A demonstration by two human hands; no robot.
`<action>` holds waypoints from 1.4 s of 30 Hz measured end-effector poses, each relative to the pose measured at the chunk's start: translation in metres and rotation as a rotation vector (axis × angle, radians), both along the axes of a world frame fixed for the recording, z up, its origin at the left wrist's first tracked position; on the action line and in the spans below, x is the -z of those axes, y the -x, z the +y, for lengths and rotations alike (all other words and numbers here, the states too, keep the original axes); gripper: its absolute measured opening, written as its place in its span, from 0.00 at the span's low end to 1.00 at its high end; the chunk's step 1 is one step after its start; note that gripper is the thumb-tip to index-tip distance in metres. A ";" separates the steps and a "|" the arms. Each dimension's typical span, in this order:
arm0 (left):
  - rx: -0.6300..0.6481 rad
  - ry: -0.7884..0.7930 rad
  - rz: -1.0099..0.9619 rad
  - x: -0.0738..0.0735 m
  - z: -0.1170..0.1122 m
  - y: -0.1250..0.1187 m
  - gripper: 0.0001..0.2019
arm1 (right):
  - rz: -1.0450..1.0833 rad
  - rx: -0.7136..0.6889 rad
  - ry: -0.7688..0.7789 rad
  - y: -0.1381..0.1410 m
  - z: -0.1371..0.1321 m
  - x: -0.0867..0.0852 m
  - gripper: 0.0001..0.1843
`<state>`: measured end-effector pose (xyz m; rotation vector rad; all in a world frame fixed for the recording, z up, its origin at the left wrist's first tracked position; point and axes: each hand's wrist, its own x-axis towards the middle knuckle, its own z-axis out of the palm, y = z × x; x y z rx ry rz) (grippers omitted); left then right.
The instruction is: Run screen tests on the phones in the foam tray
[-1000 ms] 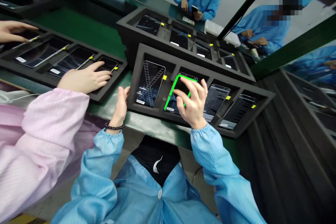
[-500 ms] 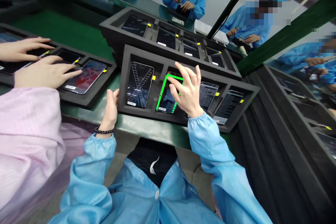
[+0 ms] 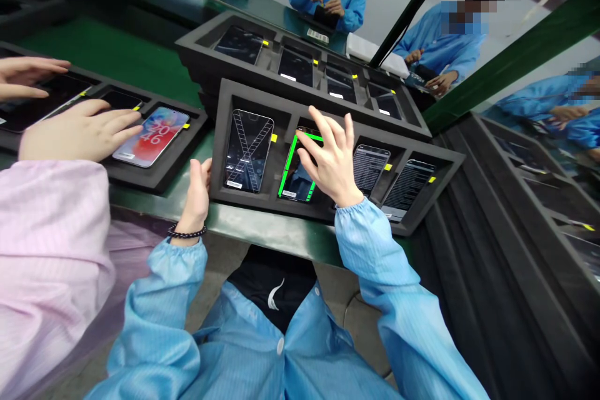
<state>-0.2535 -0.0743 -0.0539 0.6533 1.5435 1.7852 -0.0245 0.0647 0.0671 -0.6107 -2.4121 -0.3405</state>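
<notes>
A black foam tray (image 3: 220, 137) lies on the green bench in front of me with several phones in its slots. My right hand (image 3: 330, 159) hovers open, fingers spread, over the second phone (image 3: 291, 170), whose screen has a bright green border. The index finger touches or nearly touches that screen. My left hand (image 3: 197, 190), with a bead bracelet at the wrist, rests curled against the tray's left edge. The leftmost phone (image 3: 249, 150) shows a crossed grid pattern. Two phones (image 3: 370, 167) to the right show text lists.
A second foam tray (image 3: 197, 44) of dark phones sits behind mine. At left a person in a pink sleeve (image 3: 51, 225) works with both hands on another tray holding a lit phone (image 3: 150, 136). Several people in blue coats work across the bench.
My right hand slid up and left across the green-bordered phone's screen. The person at left moved hands over their tray, uncovering a lit phone. My left hand stayed at the tray edge.
</notes>
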 end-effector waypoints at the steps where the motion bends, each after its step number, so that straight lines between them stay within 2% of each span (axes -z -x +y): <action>1: -0.002 0.002 -0.001 0.001 0.000 0.000 0.35 | -0.012 -0.015 -0.006 -0.001 0.001 -0.001 0.16; 7: -0.008 -0.012 -0.010 0.007 0.002 0.004 0.36 | -0.055 -0.049 -0.013 -0.008 0.000 0.004 0.15; 11: -0.010 -0.008 -0.007 0.009 0.001 0.006 0.36 | -0.146 -0.132 -0.061 -0.015 -0.018 0.024 0.15; 16: 0.009 -0.015 0.015 0.006 0.000 0.005 0.37 | -0.215 -0.313 -0.028 -0.026 -0.038 0.045 0.12; 18: 0.000 -0.018 0.015 0.003 -0.001 0.002 0.37 | -0.186 -0.309 0.002 -0.029 -0.038 0.046 0.12; 22: 0.001 0.001 0.014 -0.004 -0.002 -0.003 0.38 | -0.139 -0.214 0.038 -0.032 -0.034 0.043 0.14; 28: -0.016 0.007 0.047 -0.006 -0.001 -0.006 0.43 | -0.263 -0.392 -0.005 -0.028 -0.038 0.052 0.13; 33: -0.014 -0.024 0.019 -0.004 -0.002 -0.003 0.40 | -0.314 -0.351 0.023 -0.029 -0.041 0.057 0.12; 42: -0.008 -0.048 0.007 -0.006 -0.002 -0.003 0.39 | -0.294 -0.372 0.075 -0.033 -0.041 0.055 0.10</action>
